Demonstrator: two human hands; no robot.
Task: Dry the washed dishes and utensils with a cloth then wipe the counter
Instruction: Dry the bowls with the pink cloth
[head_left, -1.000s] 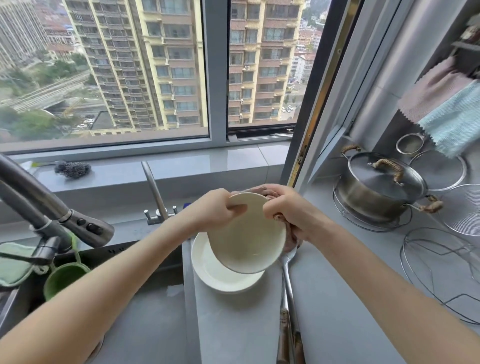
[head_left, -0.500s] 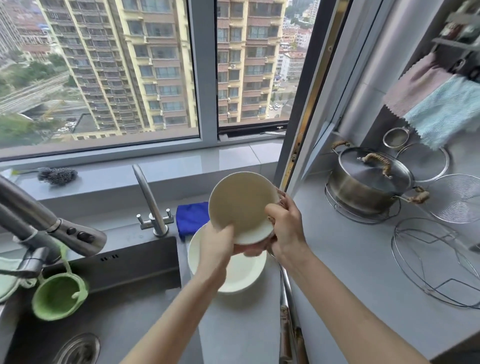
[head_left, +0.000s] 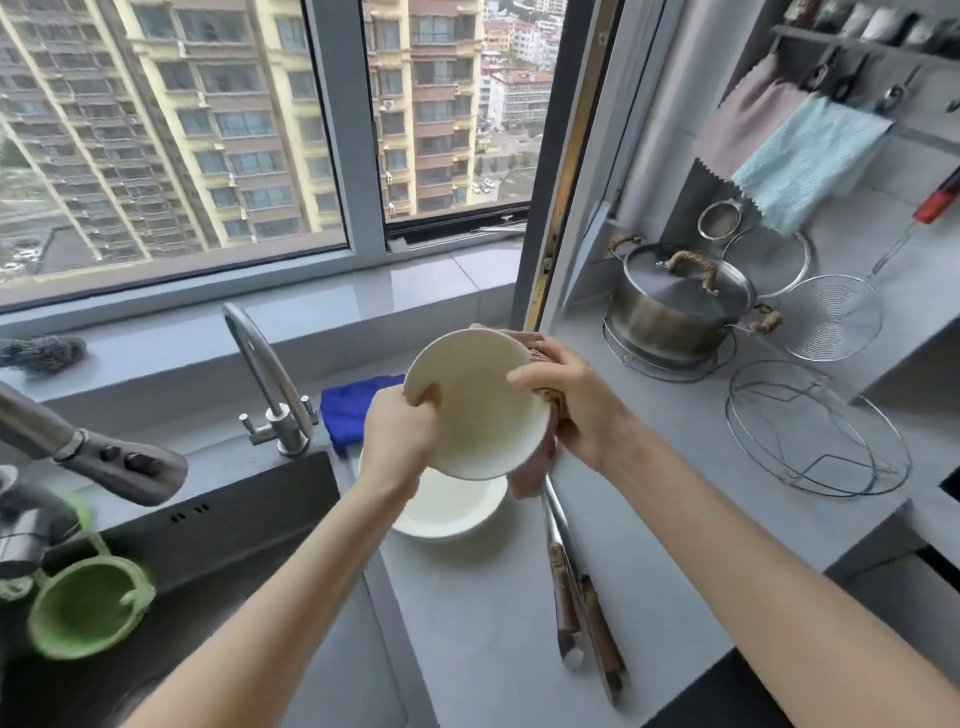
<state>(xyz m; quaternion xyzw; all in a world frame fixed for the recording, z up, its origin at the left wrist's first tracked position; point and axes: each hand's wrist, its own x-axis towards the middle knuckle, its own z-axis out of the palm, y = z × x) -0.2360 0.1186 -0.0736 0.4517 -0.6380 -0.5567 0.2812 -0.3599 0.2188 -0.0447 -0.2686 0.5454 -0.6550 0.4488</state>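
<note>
I hold a cream plate (head_left: 480, 410) tilted up above the grey counter (head_left: 675, 509). My left hand (head_left: 397, 436) grips its left rim. My right hand (head_left: 571, 410) presses a brownish-pink cloth (head_left: 540, 358) against the plate's right edge and back; most of the cloth is hidden behind the plate. Below lies a second white plate (head_left: 447, 512) on the counter. Two long utensils with wooden handles (head_left: 576, 597) lie to its right.
A dark sink (head_left: 218, 545) with a tap (head_left: 270, 384) and a green strainer (head_left: 88, 608) is at the left. A blue cloth (head_left: 353, 405) lies behind the plates. A lidded steel pot (head_left: 680, 306), a wire rack (head_left: 815, 431) and a mesh skimmer (head_left: 831, 317) stand at the right.
The plate has turned in my hands and my left hand has shifted along its lower left rim. The cloth in my right hand now shows at the plate's upper right edge.
</note>
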